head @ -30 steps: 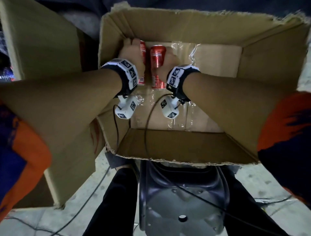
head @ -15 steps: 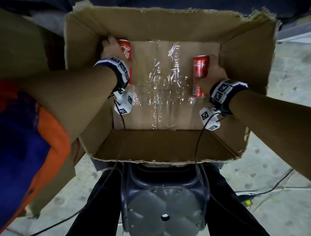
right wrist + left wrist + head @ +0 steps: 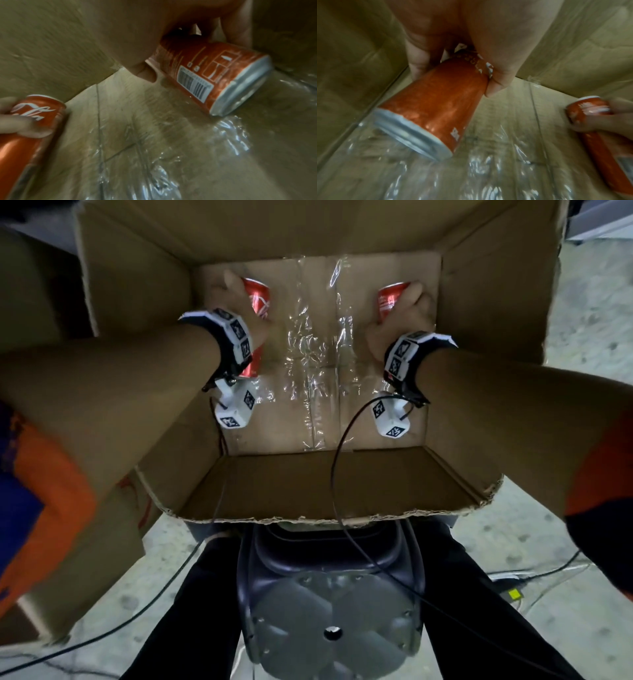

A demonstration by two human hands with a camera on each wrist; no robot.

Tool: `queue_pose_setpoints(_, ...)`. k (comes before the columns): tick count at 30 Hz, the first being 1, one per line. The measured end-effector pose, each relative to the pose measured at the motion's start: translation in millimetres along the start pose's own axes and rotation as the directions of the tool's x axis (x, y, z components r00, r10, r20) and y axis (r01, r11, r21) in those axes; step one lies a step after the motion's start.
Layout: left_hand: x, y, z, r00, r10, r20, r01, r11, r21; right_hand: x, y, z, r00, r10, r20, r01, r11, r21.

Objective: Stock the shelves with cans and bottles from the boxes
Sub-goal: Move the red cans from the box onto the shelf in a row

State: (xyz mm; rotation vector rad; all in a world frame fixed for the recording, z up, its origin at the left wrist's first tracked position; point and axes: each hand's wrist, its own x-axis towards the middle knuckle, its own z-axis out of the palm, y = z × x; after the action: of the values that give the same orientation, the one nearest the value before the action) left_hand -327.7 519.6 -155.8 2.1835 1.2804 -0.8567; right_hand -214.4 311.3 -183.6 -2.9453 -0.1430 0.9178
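From the head view, my left hand (image 3: pixel 239 309) grips a red can (image 3: pixel 257 302) near the box's (image 3: pixel 308 237) far-left corner; my right hand (image 3: pixel 400 316) grips another can (image 3: pixel 388 299) near the far-right corner.

Left wrist: fingers (image 3: pixel 498 75) wrap the tilted can (image 3: pixel 433 105) above crinkled plastic film (image 3: pixel 488 169).

Right wrist: the barcoded can (image 3: pixel 214 75) is clasped likewise.

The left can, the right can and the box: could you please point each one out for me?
left can (image 3: pixel 435 102), left wrist view, on its red side.
right can (image 3: pixel 214 70), right wrist view, on its label near the barcode.
box (image 3: pixel 342 484), head view, on its near wall.
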Motion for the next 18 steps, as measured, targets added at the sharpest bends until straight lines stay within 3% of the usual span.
queue_pose_setpoints(4,-35,-13,-1,0.986,0.031,0.162,0.002,0.980,-0.199,-1,12,-8,0.989,-0.087,0.117,0.081,0.995,0.062)
queue_pose_setpoints(7,-57,-28,-3,0.963,-0.008,0.269,0.086,0.956,-0.281,-15,16,-17,0.984,-0.086,0.158,0.069,0.991,0.114)
queue_pose_setpoints(13,-116,-58,-11,0.952,0.005,0.307,0.143,0.877,-0.459,-64,22,-50,0.945,-0.060,0.321,-0.018,0.973,0.232)
queue_pose_setpoints(16,-155,-59,-28,0.952,0.001,0.307,0.195,0.770,-0.608,-103,23,-69,0.897,-0.132,0.421,-0.019,0.942,0.335)
queue_pose_setpoints(18,-180,-56,-41,0.949,0.015,0.316,0.206,0.729,-0.653,-126,27,-87,0.887,-0.186,0.423,0.006,0.920,0.392)
